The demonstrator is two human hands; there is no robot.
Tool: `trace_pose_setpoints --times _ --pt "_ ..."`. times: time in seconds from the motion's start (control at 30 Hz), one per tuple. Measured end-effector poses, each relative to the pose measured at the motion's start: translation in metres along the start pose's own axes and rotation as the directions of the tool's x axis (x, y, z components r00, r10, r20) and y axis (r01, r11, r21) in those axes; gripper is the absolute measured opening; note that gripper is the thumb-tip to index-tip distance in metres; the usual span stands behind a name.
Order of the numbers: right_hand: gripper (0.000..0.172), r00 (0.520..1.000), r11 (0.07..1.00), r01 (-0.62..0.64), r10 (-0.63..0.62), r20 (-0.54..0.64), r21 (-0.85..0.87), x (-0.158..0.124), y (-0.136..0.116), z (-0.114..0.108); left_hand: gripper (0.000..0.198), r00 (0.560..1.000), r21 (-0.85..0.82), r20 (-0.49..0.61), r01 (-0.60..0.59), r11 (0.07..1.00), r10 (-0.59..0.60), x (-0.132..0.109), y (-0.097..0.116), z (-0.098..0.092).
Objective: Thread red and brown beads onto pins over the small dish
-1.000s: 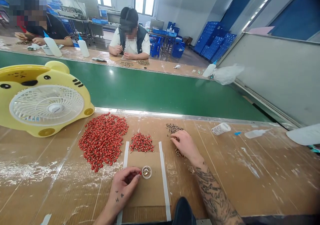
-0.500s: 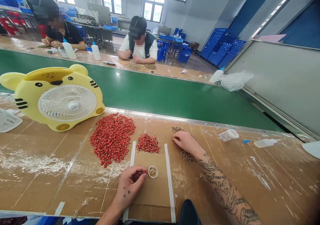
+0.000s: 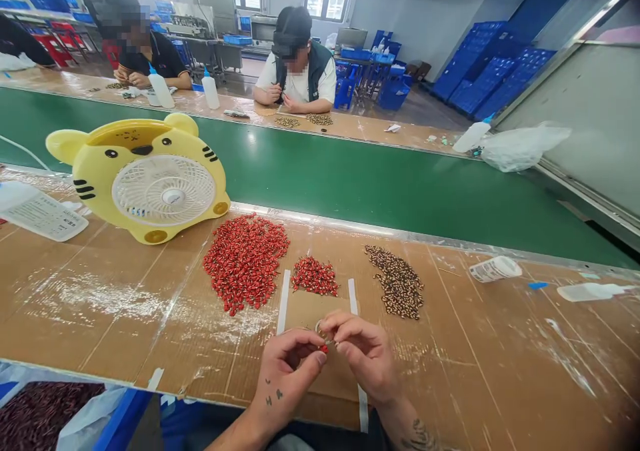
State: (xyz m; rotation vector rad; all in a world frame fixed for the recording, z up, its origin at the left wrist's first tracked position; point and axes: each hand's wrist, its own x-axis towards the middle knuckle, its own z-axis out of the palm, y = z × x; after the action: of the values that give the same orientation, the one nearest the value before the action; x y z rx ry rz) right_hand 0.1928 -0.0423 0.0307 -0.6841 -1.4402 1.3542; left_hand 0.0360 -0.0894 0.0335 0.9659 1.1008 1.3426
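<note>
A tiny red bead [image 3: 324, 348] is pinched in the left hand [image 3: 287, 371], close to the right hand [image 3: 363, 361] and a small round clear cup [image 3: 318, 327], partly hidden.

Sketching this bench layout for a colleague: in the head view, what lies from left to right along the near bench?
Yellow tiger-shaped plastic fan → large heap of red beads → small heap of red beads → long patch of brown speckled beads → white labelled plastic tub on its side → translucent plastic squeeze bottle lying down
</note>
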Motion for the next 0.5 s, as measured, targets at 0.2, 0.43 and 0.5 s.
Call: trace_pose_setpoints --times 0.2,0.43,0.5 --pt "0.008 0.999 0.999 -0.016 0.014 0.048 0.048 -0.001 0.001 0.007 0.008 0.999 -0.013 -0.017 -0.03 0.999 0.03 -0.005 0.011 0.004" --pt "0.008 0.995 0.992 0.023 -0.011 0.096 -0.125 0.001 -0.01 0.006 0.007 0.993 0.131 -0.024 -0.111 0.985 0.115 -0.008 0.01 0.002" --pt "0.009 0.995 0.981 0.028 -0.01 0.095 -0.194 0.001 -0.013 0.005 0.007 0.992 0.118 -0.022 -0.12 0.986 0.123 -0.008 0.008 0.001"
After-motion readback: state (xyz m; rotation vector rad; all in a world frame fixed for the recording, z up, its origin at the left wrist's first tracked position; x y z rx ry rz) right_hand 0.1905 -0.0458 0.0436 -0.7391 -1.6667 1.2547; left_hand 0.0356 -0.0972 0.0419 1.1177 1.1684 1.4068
